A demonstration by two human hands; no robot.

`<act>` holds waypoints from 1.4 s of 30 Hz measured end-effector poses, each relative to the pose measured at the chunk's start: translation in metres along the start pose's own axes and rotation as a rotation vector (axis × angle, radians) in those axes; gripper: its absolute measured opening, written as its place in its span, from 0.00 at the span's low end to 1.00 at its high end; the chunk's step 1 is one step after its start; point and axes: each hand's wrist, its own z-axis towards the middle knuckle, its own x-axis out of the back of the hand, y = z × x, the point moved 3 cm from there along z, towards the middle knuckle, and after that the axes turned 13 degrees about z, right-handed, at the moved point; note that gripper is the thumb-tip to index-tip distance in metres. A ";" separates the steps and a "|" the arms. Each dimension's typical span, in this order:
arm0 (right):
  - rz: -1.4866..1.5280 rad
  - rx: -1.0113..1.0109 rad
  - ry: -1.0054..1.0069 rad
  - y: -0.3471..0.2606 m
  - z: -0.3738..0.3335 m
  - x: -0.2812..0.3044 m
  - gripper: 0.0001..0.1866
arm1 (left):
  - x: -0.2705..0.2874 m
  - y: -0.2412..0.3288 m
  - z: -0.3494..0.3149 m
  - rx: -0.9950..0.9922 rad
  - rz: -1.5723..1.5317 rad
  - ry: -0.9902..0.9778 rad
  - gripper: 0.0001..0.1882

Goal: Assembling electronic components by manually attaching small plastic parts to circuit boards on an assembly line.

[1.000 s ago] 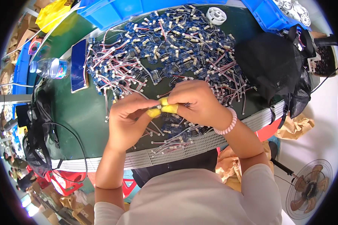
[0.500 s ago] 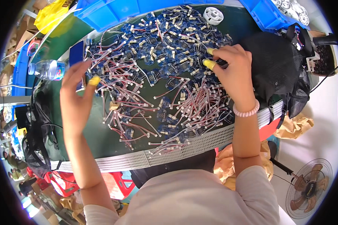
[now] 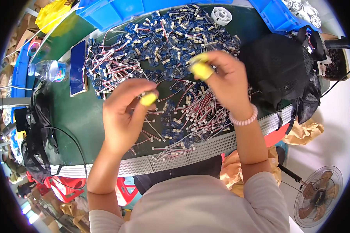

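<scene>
My left hand [image 3: 124, 116] is over the middle of the table, above the near cables. Its thumb, in a yellow finger cot [image 3: 148, 99], presses toward the index finger around something small that I cannot make out. My right hand [image 3: 227, 79] is to its right, thumb and index finger in yellow cots drawn together. Those fingertips are blurred, and whatever they hold is hidden. Small blue circuit boards [image 3: 159, 42] with white connectors spread over the far table. Short red-and-white cables with white plugs lie in a left heap [image 3: 118, 69] and a right heap [image 3: 206, 110].
A dark blue flat phone-like slab [image 3: 78, 68] and a clear bottle [image 3: 48, 71] are at left. Blue bins [image 3: 112, 13] line the back beside a white round part [image 3: 221, 16]. A black mesh bag [image 3: 276, 64] is at right. White plastic mesh [image 3: 140, 166] edges the table.
My left hand has moved right and nearer, from beside the blue slab to the middle, its fingers closing. My right hand has moved left, away from the boards at the right.
</scene>
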 end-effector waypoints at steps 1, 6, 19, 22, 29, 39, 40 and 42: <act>-0.042 0.072 -0.123 0.006 -0.004 -0.008 0.07 | 0.001 -0.002 -0.007 0.043 -0.101 -0.045 0.15; -0.165 0.106 -0.358 0.011 -0.018 -0.038 0.08 | -0.003 -0.015 -0.020 0.222 -0.216 -0.052 0.17; -0.406 0.182 -0.422 0.008 -0.023 -0.049 0.06 | -0.007 -0.021 -0.024 0.157 -0.205 -0.005 0.10; -0.434 0.195 -0.408 0.006 -0.025 -0.049 0.07 | -0.005 -0.023 -0.024 0.166 -0.216 -0.031 0.10; -0.446 0.184 -0.444 0.005 -0.024 -0.047 0.08 | -0.006 -0.025 -0.025 0.163 -0.250 -0.050 0.11; -0.614 0.211 -0.518 -0.003 -0.031 -0.049 0.09 | -0.003 -0.025 -0.030 0.212 -0.020 -0.041 0.12; -0.610 0.207 -0.513 -0.003 -0.031 -0.049 0.09 | -0.003 -0.025 -0.030 0.191 0.002 -0.062 0.12; -0.579 0.174 -0.513 -0.001 -0.030 -0.047 0.09 | -0.003 -0.024 -0.030 0.171 0.024 -0.082 0.12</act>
